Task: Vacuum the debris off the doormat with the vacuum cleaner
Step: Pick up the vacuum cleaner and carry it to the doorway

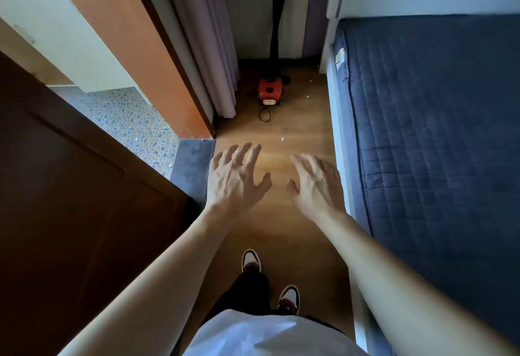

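Note:
A red and black upright vacuum cleaner (269, 88) stands on the wooden floor at the far end of a narrow passage, its black pole rising against the wall and its cord looping in front of it. A grey doormat (191, 167) lies at the doorway on the left, partly hidden by the dark door. My left hand (236, 178) and my right hand (315, 184) are stretched out in front of me, fingers spread, holding nothing, well short of the vacuum. Small white scraps (282, 139) lie on the floor.
A bed with a dark blue quilted mattress (436, 130) lines the right side. A dark wooden door (70, 215) stands open at the left, with pebble-patterned tiles (135, 122) beyond it. A pale curtain (208, 46) hangs beside the vacuum. My shoes (251, 260) stand on the floor.

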